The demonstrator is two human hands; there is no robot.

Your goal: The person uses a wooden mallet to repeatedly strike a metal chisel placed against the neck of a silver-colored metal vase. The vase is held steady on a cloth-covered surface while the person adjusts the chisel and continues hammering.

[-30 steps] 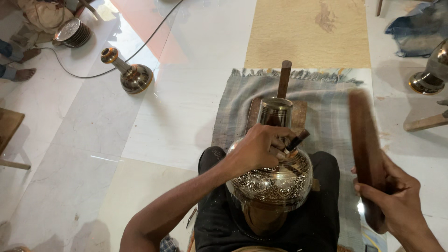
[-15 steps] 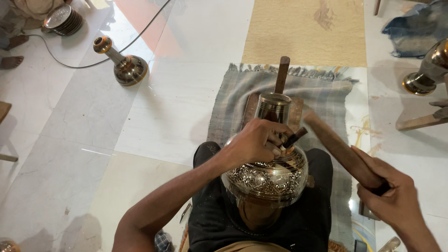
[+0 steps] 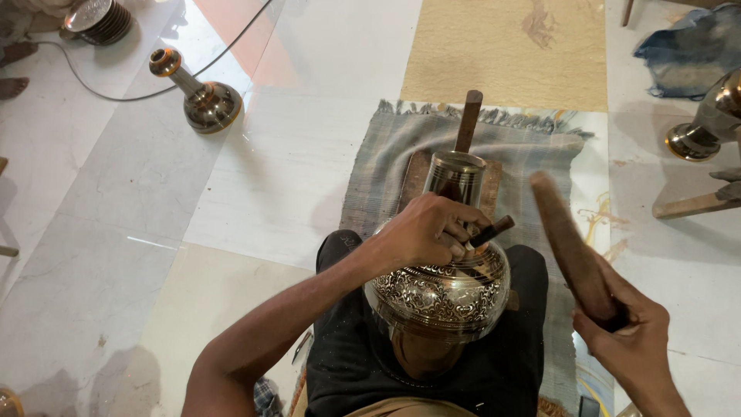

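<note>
A pale tiled floor (image 3: 255,154) of marble-like slabs, with one yellow-ochre panel (image 3: 505,50), fills the view from above. A grey fringed woven mat (image 3: 386,166) lies on it, and on the mat a flat wooden board (image 3: 417,174) with an upright wooden post (image 3: 468,120) rising behind it.

Containers: an engraved metal pot (image 3: 440,293) rests in the seated person's lap, over dark trousers (image 3: 347,363), its mouth turned away toward the mat. Its interior is not visible. A second long-necked brass vessel (image 3: 202,96) lies on its side on the floor at upper left, well apart, with a black cable (image 3: 116,96) curving past it. A stack of round metal dishes (image 3: 100,19) sits near the top left corner. Part of another polished metal vessel (image 3: 706,123) shows at the right edge, beside a blue cloth (image 3: 687,46).

The pot has a round, polished silver-toned belly, a broad band of dense scrolling relief around the shoulder, a plain mirror-like lower body and a cylindrical ribbed neck (image 3: 455,176).

The left hand (image 3: 424,232) is closed around a short dark chisel-like punch (image 3: 488,232), its tip set against the pot's shoulder just below the neck. The right hand (image 3: 629,344) is clenched on the lower end of a long wooden mallet (image 3: 567,243), held raised and blurred, beside the pot and apart from the punch.
</note>
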